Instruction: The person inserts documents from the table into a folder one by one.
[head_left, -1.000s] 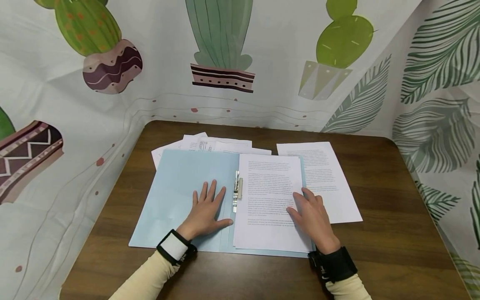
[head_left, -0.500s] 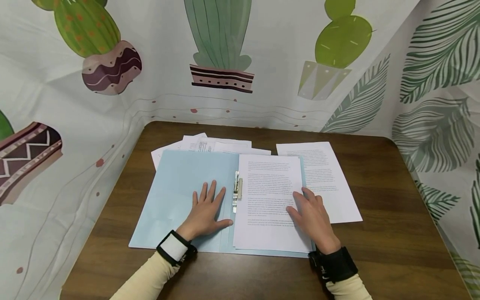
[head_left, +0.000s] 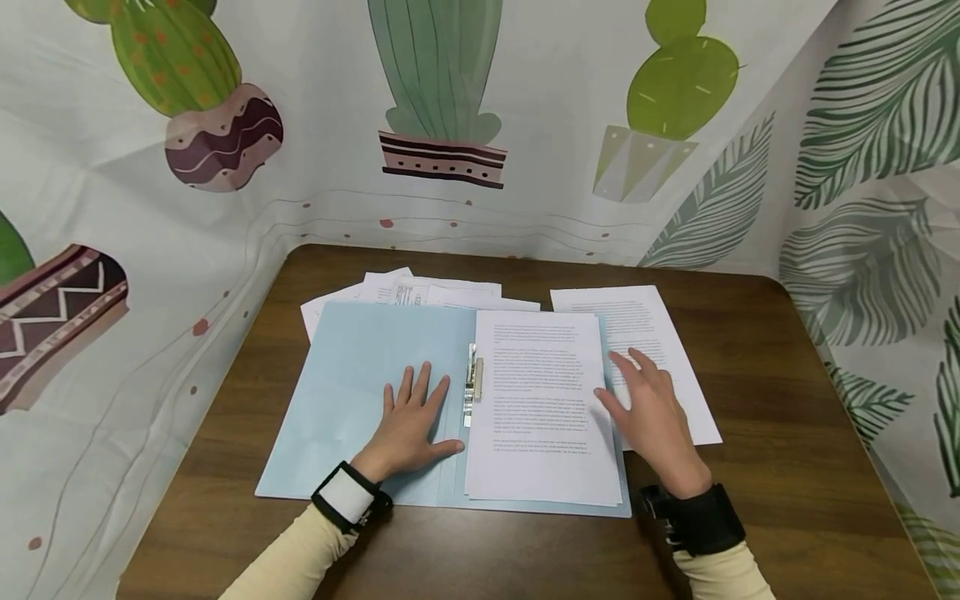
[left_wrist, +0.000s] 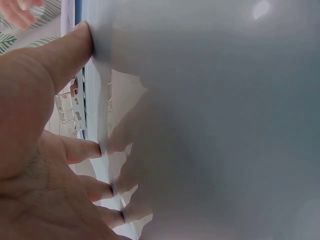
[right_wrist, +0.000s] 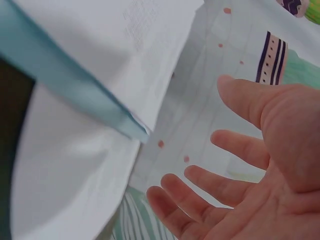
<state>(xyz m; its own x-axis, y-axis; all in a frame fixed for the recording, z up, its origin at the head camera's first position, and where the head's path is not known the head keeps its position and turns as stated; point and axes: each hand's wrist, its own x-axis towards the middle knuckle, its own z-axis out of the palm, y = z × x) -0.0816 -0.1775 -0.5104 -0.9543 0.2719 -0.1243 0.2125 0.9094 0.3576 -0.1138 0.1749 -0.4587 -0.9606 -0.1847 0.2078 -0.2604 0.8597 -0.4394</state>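
A light blue folder (head_left: 375,350) lies spread open on the table, with a metal clip (head_left: 474,379) along its spine. Printed sheets (head_left: 536,400) lie on its right half. My left hand (head_left: 408,429) rests with fingers spread on the bare left cover, thumb toward the spine. In the left wrist view the fingertips (left_wrist: 82,37) touch the glossy cover, which mirrors them. My right hand (head_left: 652,408), holding nothing, hovers at the right edge of the folder with loosely bent fingers. It partly covers a loose printed sheet (head_left: 686,408) in the head view.
Several loose papers (head_left: 330,308) stick out from behind the folder's top left edge. The brown wooden table (head_left: 780,417) runs back to a white cloth backdrop (head_left: 562,100) printed with cacti and leaves. Each wrist wears a black strap (head_left: 705,521).
My right hand has lifted off the printed sheets in the folder and moved right, over the folder's edge and the loose sheet. The left hand stays in place.
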